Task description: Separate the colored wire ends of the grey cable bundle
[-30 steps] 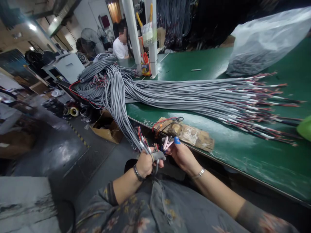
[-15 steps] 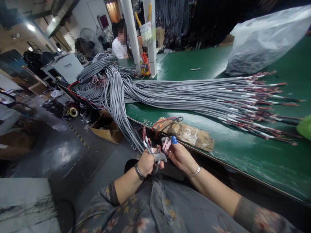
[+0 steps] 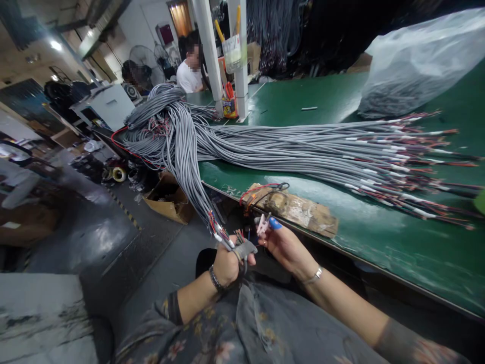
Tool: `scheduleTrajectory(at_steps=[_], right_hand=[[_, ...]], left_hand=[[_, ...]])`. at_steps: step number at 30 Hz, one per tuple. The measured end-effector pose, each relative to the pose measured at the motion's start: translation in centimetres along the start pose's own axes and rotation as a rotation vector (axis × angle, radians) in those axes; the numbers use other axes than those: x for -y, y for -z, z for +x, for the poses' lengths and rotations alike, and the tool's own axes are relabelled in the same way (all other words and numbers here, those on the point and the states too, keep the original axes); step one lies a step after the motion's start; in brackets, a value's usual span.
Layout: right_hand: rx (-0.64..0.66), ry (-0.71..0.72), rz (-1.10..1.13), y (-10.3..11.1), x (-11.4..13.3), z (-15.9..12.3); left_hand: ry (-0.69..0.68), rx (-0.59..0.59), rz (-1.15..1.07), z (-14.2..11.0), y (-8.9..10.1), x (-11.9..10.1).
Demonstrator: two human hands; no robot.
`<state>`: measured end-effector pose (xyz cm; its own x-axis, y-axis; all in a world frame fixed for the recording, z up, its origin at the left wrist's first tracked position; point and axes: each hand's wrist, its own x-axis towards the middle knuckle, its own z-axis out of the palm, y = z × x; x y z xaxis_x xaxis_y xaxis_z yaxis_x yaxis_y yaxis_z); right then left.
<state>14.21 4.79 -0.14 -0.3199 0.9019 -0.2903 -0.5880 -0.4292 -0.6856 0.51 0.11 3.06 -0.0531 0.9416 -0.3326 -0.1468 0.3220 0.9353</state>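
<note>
Cable ends (image 3: 227, 241) sit clenched in the left hand (image 3: 227, 265), just off the green bench (image 3: 382, 242); the right hand (image 3: 286, 247), nearly closed, pinches a pink clip (image 3: 262, 226) beside them. A wooden block (image 3: 303, 210) lies along the bench edge — grey cables (image 3: 273, 154) behind it — and lettering on a yellow-red packet (image 3: 229, 108) is unreadable.

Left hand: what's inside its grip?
Coloured wire ends and white-banded cable ends stick out above the left hand. The closed grip covers the rest, so the number of cables held cannot be told.
</note>
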Motion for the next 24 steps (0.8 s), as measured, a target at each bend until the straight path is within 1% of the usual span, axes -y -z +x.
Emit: scheduleTrajectory(at_steps=[4, 9, 13, 16, 19, 20, 22, 24], right_hand=[[-0.004, 0.013, -0.013, 0.0, 0.0, -0.1], [-0.043, -0.015, 0.006, -0.2, 0.3, -0.2], [-0.052, 0.001, -0.029, -0.4, 0.5, -0.2], [-0.067, 0.070, -0.102, -0.3, 0.3, -0.2], [-0.151, 0.204, -0.261, 0.0, -0.1, -0.2], [-0.164, 0.226, -0.292, 0.1, -0.2, -0.2], [-0.131, 0.185, -0.257, 0.1, -0.2, 0.0], [-0.069, 0.084, -0.130, -0.2, -0.2, 0.3]], left_hand=[[-0.027, -0.055, -0.022, 0.2, -0.6, 0.2], [-0.026, -0.072, -0.028, 0.8, -1.2, 0.3], [-0.021, -0.069, -0.035, 1.1, -1.3, 0.2], [-0.010, -0.068, -0.046, 1.2, -1.1, 0.3], [-0.018, -0.056, -0.048, 1.2, -1.0, 0.3], [-0.021, -0.049, -0.046, 1.2, -1.0, 0.4], [-0.023, -0.036, -0.040, 1.2, -1.1, 0.4], [-0.018, -0.031, -0.039, 1.2, -1.1, 0.4]])
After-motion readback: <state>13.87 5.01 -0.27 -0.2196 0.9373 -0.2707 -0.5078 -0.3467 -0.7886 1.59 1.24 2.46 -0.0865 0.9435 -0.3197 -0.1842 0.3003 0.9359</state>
